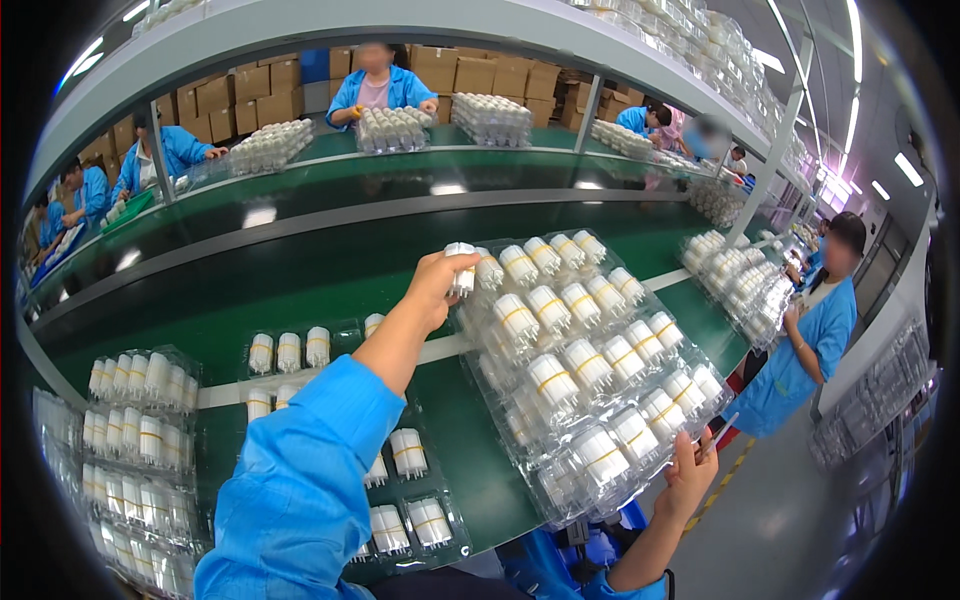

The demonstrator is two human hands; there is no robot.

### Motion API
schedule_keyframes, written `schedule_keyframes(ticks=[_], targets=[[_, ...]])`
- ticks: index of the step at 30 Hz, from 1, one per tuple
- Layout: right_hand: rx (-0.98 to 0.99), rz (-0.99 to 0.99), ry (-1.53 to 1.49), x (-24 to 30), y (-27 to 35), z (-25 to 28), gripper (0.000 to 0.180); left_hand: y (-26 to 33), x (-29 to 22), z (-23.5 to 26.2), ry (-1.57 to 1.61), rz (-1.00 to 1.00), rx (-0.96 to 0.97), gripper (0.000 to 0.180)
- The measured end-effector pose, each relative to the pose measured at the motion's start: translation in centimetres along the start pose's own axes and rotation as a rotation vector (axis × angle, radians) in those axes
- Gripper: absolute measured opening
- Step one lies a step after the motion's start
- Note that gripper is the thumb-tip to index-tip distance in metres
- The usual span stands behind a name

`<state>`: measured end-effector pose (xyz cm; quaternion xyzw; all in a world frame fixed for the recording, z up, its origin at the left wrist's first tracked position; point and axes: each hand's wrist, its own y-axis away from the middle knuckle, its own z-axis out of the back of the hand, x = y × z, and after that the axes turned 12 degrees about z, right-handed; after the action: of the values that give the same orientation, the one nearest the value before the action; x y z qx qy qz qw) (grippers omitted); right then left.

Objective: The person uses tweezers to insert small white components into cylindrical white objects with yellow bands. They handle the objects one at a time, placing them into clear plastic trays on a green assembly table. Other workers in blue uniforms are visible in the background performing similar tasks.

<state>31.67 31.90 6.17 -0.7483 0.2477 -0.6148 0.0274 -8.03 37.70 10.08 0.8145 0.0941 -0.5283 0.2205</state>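
Nearest, at about six o'clock on the green workbench [470, 430], a clear tray [405, 500] lies only partly filled, with a few white banded bundles in its pockets and other pockets bare. At nine o'clock, stacked trays [130, 440] sit packed with the same bundles.

The person lifts a full clear blister tray [590, 380] off the bench, tilted, running from five o'clock up toward twelve. The right hand [690, 475] grips its near lower corner at five o'clock, fingers closed around the plastic edge. The left hand [440, 285], on a blue-sleeved arm, is closed on the far top corner near the centre, thumb and fingers pinching the edge beside the outermost bundle. So the tray hangs between the two grips, held by opposite corners, clear of the bench.

By the look of it, this tray is loaded and ready, while the partly filled one below is left to finish.

Farther off, at two o'clock, more filled trays [735, 280] lie on the bench beside a co-worker [815, 340] in blue. At twelve o'clock, another person [380, 85] sits behind trays on the far line.
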Motion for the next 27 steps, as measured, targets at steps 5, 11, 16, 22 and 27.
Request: schedule_keyframes(ticks=[5, 11, 16, 22, 27], targets=[[0.041, 0.115, 0.07, 0.9, 0.0, -0.4, 0.051, -4.4, 0.8, 0.7, 0.172, -0.006, 0.1, 0.018], [-0.05, 0.344, -0.091, 0.6, 0.3, -2.2, 0.07, -2.1, -0.9, -0.7, 0.228, -0.146, 0.234, 0.027], [-0.05, 0.382, -0.143, 2.5, 1.0, -4.0, 0.075, -1.4, -1.2, 0.0, 0.32, -0.102, 0.248, 0.036], [0.016, 0.463, -0.178, 4.8, 2.9, -6.5, 0.078, 0.6, -2.8, 2.1, 0.329, -0.189, 0.219, 0.038], [0.124, 0.488, -0.272, 5.8, 4.6, -9.2, 0.078, 3.9, -5.1, 6.7, 0.312, -0.284, 0.152, 0.039]])
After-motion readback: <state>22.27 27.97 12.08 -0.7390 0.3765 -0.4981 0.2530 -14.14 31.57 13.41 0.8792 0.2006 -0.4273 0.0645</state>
